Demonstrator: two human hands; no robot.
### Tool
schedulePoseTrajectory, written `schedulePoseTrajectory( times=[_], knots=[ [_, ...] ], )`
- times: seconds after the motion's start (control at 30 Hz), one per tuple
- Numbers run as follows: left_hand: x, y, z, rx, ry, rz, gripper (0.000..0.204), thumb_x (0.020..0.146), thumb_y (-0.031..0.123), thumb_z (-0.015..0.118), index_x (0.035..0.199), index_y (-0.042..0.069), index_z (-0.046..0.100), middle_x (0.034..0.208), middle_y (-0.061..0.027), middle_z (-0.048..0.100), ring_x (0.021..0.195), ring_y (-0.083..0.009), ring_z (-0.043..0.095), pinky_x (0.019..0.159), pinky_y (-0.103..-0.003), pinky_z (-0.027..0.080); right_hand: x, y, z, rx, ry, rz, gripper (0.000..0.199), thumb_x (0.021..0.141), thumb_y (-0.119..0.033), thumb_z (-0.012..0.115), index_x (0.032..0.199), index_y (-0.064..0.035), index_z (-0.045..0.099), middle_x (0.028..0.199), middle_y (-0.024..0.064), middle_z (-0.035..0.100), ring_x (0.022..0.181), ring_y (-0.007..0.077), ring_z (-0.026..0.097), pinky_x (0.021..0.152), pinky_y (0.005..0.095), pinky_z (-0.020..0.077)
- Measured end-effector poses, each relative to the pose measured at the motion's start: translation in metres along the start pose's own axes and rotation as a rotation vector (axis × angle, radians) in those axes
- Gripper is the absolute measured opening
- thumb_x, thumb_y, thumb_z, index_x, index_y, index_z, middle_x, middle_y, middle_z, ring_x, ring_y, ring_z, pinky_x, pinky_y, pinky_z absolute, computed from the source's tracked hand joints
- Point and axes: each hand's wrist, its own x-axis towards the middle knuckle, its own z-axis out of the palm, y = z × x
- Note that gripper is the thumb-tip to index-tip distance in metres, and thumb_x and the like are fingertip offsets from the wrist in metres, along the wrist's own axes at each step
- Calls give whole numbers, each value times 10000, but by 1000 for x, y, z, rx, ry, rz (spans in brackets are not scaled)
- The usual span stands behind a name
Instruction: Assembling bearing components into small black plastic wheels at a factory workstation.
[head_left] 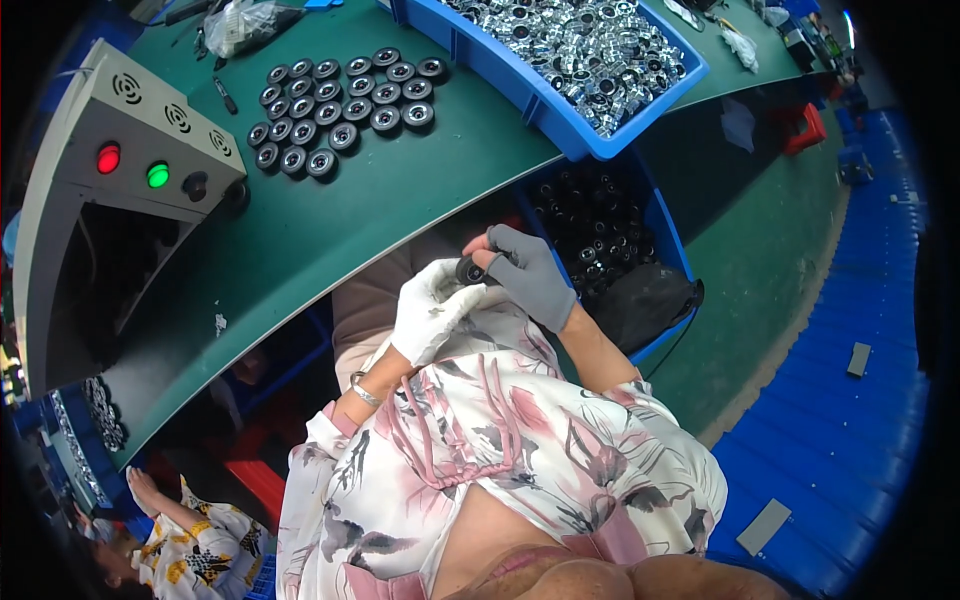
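Note:
Just off the bench's front edge, above my lap, my two gloved hands meet around a small black wheel (469,270). My left hand (432,310), in a white glove, grips it from the left. From the other side my right hand (530,272), in a grey glove with bare fingertips, closes on the same wheel. Fingers cover much of the wheel. Close by my right hand, below bench height, a blue bin (668,215) holds many dark wheel parts (595,215) and a black cloth or bag (645,310).
Rows of black wheels (343,135) lie on the green bench (450,150). A blue tray (590,145) of shiny clear-and-silver parts (600,60) overhangs the bench edge. A grey machine (150,130) with red and green lights stands left. Another person (200,545) sits at lower left.

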Motion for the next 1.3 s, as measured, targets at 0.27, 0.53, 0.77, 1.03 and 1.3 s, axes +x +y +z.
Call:
schedulePoseTrajectory(
  times=[0.27, 0.53, 0.77, 1.03, 1.3],
  knots=[
    [7, -18, -7, 79, -35, 141, 282, 930, 28, 686, 1198, -33, 623, 1006, -41, 692, 903, -81, 640, 797, -231, 535, -6, 32, 4, 48, 117, -70, 161, 969, -140, 606, 1002, 2, 674, 873, -2, 631, 813, 47, 545, 729, 212, 444],
    [15, -25, 2, -37, -78, 105, 382, 934, 89, 710, 1281, -29, 601, 1081, -64, 682, 959, -100, 638, 833, -233, 523, -26, 59, -48, 71, 593, -111, 312, 1038, -234, 528, 1107, 26, 688, 959, 62, 682, 905, 115, 623, 846, 270, 502],
    [21, -24, -5, 5, -65, 94, 351, 959, 125, 679, 1267, -28, 609, 1050, -58, 686, 939, -104, 636, 839, -242, 514, -19, -12, -27, -664, 588, -601, 258, 906, 38, 583, 1156, 19, 647, 1146, 153, 652, 1061, 247, 641, 911, 337, 508],
    [9, -17, -14, 70, -129, 151, 362, 975, 121, 657, 1288, -47, 591, 1129, -100, 681, 1018, -142, 644, 894, -270, 527, 157, -93, 6, -1248, 410, -597, 406, 906, 29, 503, 1299, -63, 546, 1306, 189, 579, 1012, 390, 671, 839, 440, 555],
    [-1, -12, -34, 0, -7, 198, 310, 975, 86, 637, 1261, -29, 611, 1082, -85, 691, 954, -122, 649, 829, -248, 533, 161, -97, 13, -1451, 358, -162, 412, 893, -40, 548, 1300, -94, 555, 1189, 188, 577, 1018, 382, 653, 849, 436, 551]
  ],
)
